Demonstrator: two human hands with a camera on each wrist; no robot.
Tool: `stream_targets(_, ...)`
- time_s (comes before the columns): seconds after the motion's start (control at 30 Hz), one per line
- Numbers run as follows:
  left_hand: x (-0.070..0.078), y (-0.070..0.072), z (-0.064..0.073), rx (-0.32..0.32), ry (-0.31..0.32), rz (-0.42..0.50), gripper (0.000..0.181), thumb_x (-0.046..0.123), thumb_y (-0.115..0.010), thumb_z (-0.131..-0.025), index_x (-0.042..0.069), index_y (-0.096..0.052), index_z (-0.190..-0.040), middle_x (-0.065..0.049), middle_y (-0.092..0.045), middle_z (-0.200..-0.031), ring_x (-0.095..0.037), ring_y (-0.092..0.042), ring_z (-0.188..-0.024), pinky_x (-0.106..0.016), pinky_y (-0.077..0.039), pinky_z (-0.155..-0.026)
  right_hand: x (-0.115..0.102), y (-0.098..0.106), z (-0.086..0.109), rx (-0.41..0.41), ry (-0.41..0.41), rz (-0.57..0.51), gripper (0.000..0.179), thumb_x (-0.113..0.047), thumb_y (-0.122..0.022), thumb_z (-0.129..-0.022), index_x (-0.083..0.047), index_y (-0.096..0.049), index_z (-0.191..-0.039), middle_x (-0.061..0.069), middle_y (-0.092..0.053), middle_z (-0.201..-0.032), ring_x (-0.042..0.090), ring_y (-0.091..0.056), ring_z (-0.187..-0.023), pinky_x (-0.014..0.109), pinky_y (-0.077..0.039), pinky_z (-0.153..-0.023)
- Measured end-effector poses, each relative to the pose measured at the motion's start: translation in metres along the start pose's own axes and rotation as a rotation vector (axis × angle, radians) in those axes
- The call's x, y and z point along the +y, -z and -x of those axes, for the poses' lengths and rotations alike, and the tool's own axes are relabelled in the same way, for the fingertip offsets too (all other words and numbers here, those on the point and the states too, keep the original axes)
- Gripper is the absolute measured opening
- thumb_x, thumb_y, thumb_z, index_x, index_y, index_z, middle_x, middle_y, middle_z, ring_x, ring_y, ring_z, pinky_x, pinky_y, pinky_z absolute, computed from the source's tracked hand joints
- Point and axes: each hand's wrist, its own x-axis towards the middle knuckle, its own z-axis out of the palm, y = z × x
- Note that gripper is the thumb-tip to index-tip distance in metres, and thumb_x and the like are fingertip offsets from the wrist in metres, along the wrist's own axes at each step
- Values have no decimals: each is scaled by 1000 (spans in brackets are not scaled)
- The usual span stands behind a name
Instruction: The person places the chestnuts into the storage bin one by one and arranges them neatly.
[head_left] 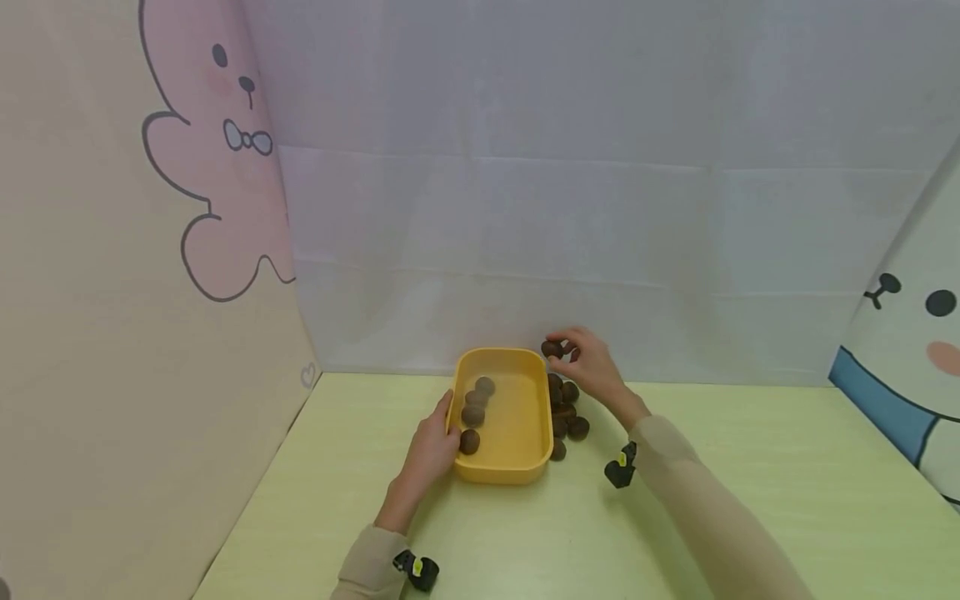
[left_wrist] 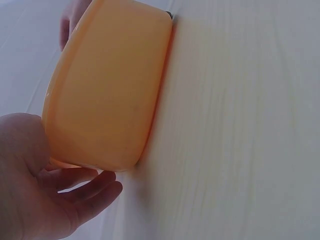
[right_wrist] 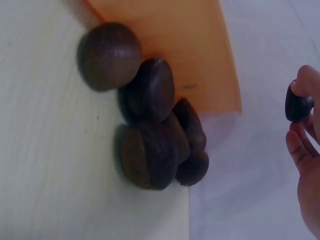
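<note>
A yellow plastic box (head_left: 502,476) stands on the table with several chestnuts (head_left: 473,415) along its left side. My left hand (head_left: 432,448) grips the box's left wall, thumb at the rim and fingers outside; the left wrist view shows this hand (left_wrist: 35,185) against the box wall (left_wrist: 105,90). Above the box's far right corner, my right hand (head_left: 597,371) pinches one chestnut (head_left: 551,349) between thumb and fingers. That dark chestnut (right_wrist: 298,104) also shows in the right wrist view. Beside the box's right wall lies a pile of chestnuts (head_left: 578,427).
The pale green-yellow table (head_left: 750,467) extends to both sides. Behind it hangs a white cloth wall (head_left: 495,208), close to the box's far end. Side panels with a pink bear drawing (head_left: 240,192) and a white cartoon face (head_left: 915,317) flank the table.
</note>
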Motion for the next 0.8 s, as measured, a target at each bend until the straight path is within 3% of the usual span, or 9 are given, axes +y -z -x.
stream_targets(0.13,0,0,0,0,-1,2,66,4,-51,-90,2,-33,-154,-27,-61,-131,-24,-58,-76,-35,-48,-67,-16,-10,-10,-50,50,23,37,-9,-76,-80,-6,-72,-116,14,-64,-107,27,-57,-83,33,-47,-71)
stream_targets(0.43,3,4,2,10,-7,3,64,5,-51,-91,2,-34,-153,-25,-56,-139,-27,-59,-94,-43,-49,-82,-31,-32,-30,-218,154,74,34,-12,-76,-80,-6,-74,-113,12,-66,-101,24,-59,-82,34,-50,-73)
stream_targets(0.53,3,4,2,19,-16,-13,64,4,-51,-91,1,-35,-153,-25,-56,-139,-25,-59,-92,-42,-50,-82,-32,-39,-36,-295,189,142,31,-14,-76,-81,-7,-75,-111,10,-69,-100,24,-61,-84,36,-51,-76)
stream_targets(0.7,1,2,0,14,-26,-13,64,4,-51,-91,1,-34,-153,-25,-57,-138,-23,-59,-80,-37,-49,-70,-30,-52,-41,-441,262,289,22,-16,-74,-83,-9,-77,-104,7,-70,-93,21,-62,-82,33,-52,-76)
stream_targets(0.8,1,1,0,12,-22,-7,65,5,-50,-91,1,-33,-153,-25,-57,-139,-23,-58,-79,-33,-47,-68,-30,-59,-43,-517,273,294,18,-11,-73,-84,-7,-77,-101,8,-73,-92,21,-64,-82,34,-53,-77)
